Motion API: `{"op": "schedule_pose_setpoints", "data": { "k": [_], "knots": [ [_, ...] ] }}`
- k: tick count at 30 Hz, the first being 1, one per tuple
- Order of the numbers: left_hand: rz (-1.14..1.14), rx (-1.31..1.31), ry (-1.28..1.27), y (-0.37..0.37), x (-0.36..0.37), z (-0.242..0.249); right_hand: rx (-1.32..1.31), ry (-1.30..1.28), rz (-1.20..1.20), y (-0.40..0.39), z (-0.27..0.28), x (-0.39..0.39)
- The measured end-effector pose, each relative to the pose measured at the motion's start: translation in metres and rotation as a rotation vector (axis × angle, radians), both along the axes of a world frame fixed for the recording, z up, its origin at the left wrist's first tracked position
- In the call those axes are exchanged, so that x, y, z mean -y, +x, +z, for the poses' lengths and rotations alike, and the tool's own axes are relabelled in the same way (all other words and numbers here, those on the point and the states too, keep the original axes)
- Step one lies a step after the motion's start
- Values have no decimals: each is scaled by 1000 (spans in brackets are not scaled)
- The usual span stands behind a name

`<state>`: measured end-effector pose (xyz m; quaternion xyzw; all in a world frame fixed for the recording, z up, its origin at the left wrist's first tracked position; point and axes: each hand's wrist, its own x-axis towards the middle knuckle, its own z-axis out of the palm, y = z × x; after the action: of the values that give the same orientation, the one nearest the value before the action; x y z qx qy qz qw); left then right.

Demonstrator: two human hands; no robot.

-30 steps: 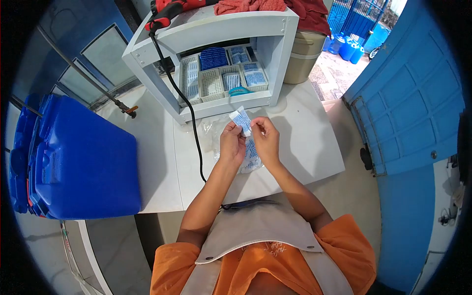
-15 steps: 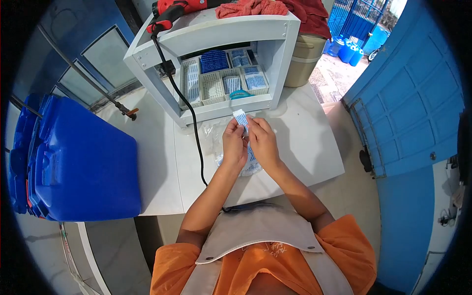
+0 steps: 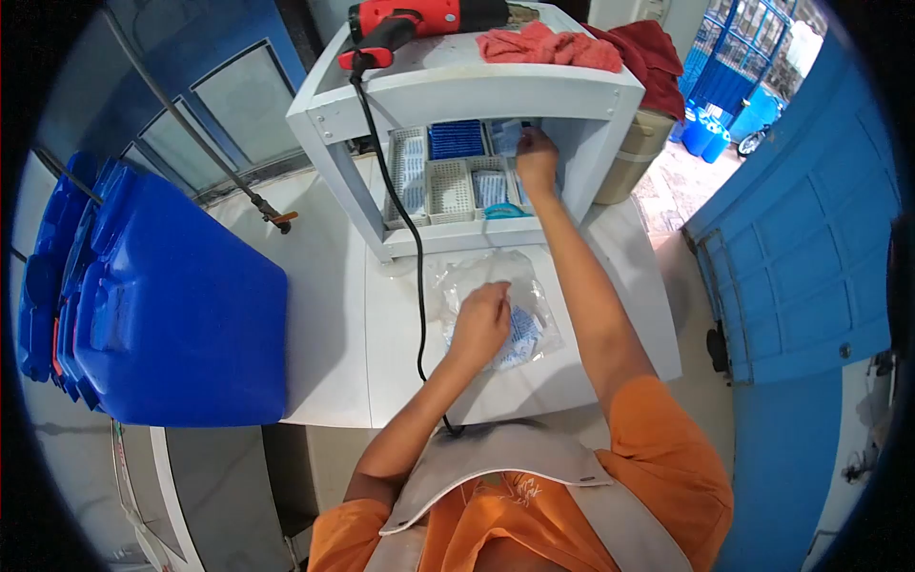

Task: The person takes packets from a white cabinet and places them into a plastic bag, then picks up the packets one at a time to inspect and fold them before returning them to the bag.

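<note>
My right hand [image 3: 537,157] is inside the white shelf unit, over the baskets at its back right. Its fingers are closed on a pale blue-and-white printed slip [image 3: 512,134], partly hidden and small. My left hand [image 3: 482,322] is curled over a clear plastic bag [image 3: 534,286] on the table. Whatever its fingers hold, if anything, is hidden. Inside the bag lie several blue-and-white printed slips [image 3: 522,334]. White baskets [image 3: 449,189] stand in the shelf, some with stacks of printed slips [image 3: 490,184], and one with dark blue pieces [image 3: 456,139].
A teal ring-shaped thing [image 3: 505,211] lies at the shelf's front. On top are a red-and-black heat gun [image 3: 391,33] and a red cloth [image 3: 548,46]. The gun's black cord [image 3: 419,276] crosses the table [image 3: 329,315]. Blue jerrycans [image 3: 181,296] stand at left.
My hands have parted. The right has gone from above the bag up into the shelf's back right baskets; the left has let go of the printed piece and come down over the bag.
</note>
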<state>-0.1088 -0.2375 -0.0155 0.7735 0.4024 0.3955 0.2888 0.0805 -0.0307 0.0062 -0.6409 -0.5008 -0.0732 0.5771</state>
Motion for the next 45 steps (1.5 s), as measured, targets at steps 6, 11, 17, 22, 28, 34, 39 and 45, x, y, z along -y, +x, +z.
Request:
{"op": "schedule_pose_setpoints", "data": {
  "k": [6, 11, 17, 22, 28, 34, 39, 45],
  "knots": [
    [-61, -89, -122, -10, 0, -2, 84, -256, -35, 25, -39, -75],
    [-40, -219, -35, -18, -6, -9, 531, -662, -64, 20, -23, -65],
    [-45, -310, -44, -17, -13, -6, 374, -456, -256, 27, -55, -89],
    [-34, -303, -20, -15, -11, -3, 455, -664, -77, 26, -31, -75],
    [-16, -312, -26, -16, -6, -2, 473, -648, -4, 31, -35, -79],
    [-93, -349, -12, -15, -3, 1, 252, -756, 5, 25, -12, -62],
    [-96, -365, -10, -12, -1, 2, 179, -610, 9, 31, -38, -73],
    [-88, -456, 32, -11, -6, -3, 127, -584, 32, 31, -42, -74]
  ]
}}
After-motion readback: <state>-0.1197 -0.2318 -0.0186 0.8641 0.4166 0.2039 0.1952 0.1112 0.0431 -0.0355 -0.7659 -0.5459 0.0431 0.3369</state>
